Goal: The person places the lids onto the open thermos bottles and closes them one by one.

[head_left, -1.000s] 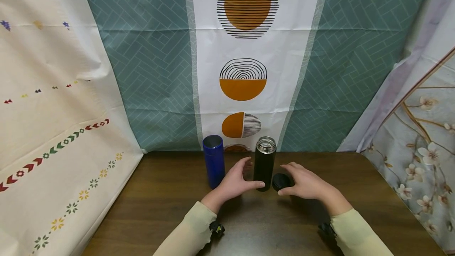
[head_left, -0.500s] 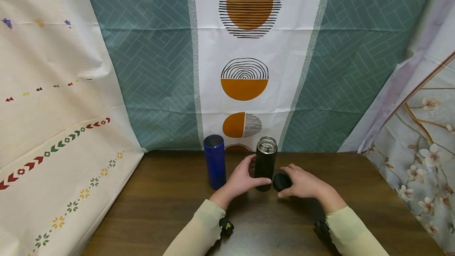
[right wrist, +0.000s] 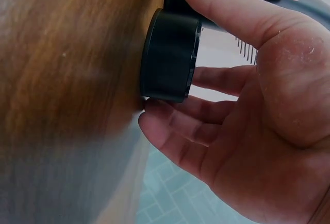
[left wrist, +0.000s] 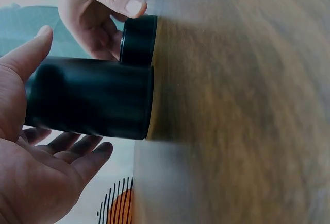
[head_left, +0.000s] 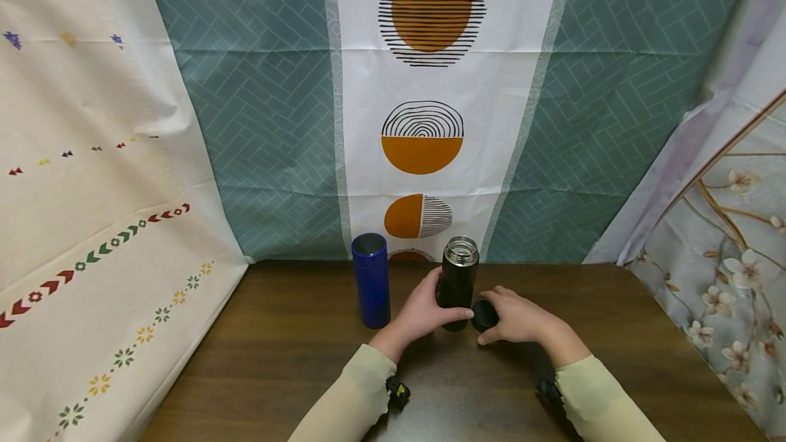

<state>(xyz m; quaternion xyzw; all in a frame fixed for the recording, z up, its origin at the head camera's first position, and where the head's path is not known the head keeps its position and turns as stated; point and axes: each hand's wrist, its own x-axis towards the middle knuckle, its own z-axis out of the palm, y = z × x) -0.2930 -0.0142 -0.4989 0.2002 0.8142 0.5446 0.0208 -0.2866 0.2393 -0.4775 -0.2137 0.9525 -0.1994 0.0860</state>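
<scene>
Left hand [head_left: 425, 310] farther round black bottle [head_left: 458, 285], nearer holding.
Spread, contact unclear; right hand [head_left: 519, 318] spread about cap [head_left: 485, 317] beside bottle.

The bare left hand [head_left: 426, 307] extends from a pale yellow-green fabric sleeve [head_left: 351, 398]; the bare right hand [head_left: 522, 319] from a matching pale yellow-green fabric sleeve [head_left: 604, 404]. Both look greener towards their ends. A small black device with a bright yellow-green mark [head_left: 398, 392] sits at the left one's end, a small dark device [head_left: 549, 391] at the right's
</scene>
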